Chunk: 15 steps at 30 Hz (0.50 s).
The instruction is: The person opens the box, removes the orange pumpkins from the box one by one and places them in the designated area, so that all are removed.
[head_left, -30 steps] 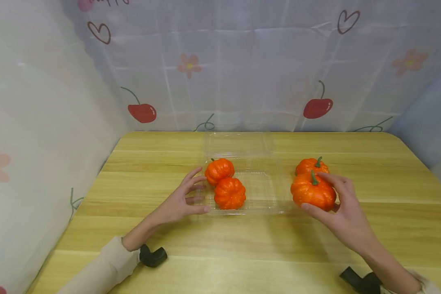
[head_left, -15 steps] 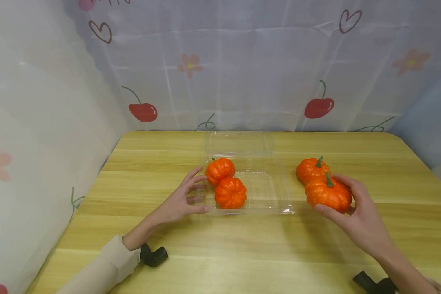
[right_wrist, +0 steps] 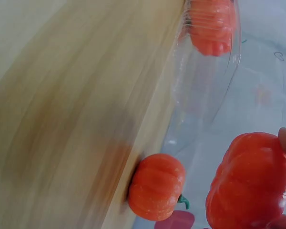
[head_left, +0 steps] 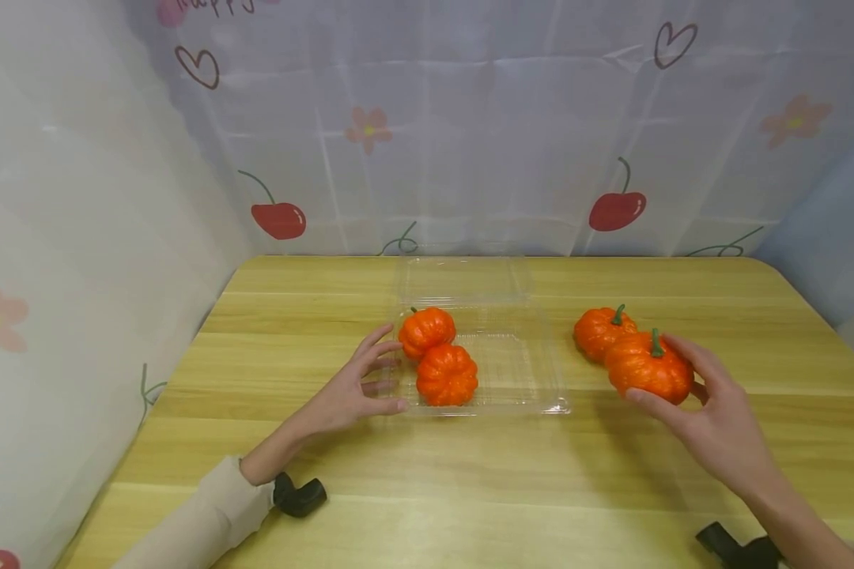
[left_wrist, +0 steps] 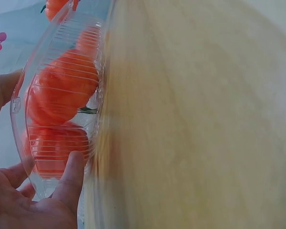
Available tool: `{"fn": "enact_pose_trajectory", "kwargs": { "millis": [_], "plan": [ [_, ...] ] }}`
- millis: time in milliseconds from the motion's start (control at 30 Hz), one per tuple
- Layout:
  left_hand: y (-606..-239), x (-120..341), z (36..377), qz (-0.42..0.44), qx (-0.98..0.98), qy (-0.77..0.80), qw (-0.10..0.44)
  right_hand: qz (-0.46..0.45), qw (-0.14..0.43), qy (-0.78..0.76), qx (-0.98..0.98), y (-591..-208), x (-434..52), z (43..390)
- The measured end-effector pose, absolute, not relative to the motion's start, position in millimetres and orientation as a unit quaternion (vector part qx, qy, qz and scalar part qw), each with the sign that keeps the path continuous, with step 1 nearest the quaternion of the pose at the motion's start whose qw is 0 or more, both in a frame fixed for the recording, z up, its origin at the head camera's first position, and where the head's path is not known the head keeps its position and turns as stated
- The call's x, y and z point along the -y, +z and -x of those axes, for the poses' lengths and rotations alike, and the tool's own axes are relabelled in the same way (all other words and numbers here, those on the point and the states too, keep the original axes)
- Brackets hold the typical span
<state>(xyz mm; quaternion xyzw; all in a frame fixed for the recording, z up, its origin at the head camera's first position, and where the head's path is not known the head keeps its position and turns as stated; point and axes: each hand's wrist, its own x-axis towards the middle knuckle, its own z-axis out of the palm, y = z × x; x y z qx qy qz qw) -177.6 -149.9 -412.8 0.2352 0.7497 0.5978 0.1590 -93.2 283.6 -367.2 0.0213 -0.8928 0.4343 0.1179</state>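
My right hand point(head_left: 719, 419) grips a small orange pumpkin point(head_left: 648, 368) with a green stem, thumb at the near side and fingers at the far side. In the right wrist view this held pumpkin point(right_wrist: 250, 183) is raised off the table. Another pumpkin point(head_left: 601, 335) stands on the table just behind it, partly covered in the head view. A clear plastic clamshell box point(head_left: 507, 367) lies with its lid open, two pumpkins point(head_left: 446, 376) in its left part. My left hand point(head_left: 345, 395) spreads its fingers along the box's left side, the thumb point(left_wrist: 72, 176) touching the front wall.
The transparent lid point(head_left: 462, 278) leans back toward the printed curtain point(head_left: 470, 158) behind the wooden table point(head_left: 427, 482). A pale curtain point(head_left: 78, 237) hangs along the left side. Black wrist mounts point(head_left: 299, 495) sit near both wrists.
My right hand has moved to the right with its pumpkin, farther from the box, uncovering more of the pumpkin behind. The left hand stays at the box.
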Motion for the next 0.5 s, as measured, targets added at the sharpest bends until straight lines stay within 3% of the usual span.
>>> {"fn": "enact_pose_trajectory", "kwargs": {
  "millis": [200,500],
  "plan": [
    [-412,150,177,-0.234,-0.751,0.597,0.157,0.000,0.113,0.423,0.899,-368,-295,95],
    [-414,150,178,-0.237,-0.750,0.597,0.157,-0.026,0.173,0.394,0.902,-370,-305,98]
  ]
}}
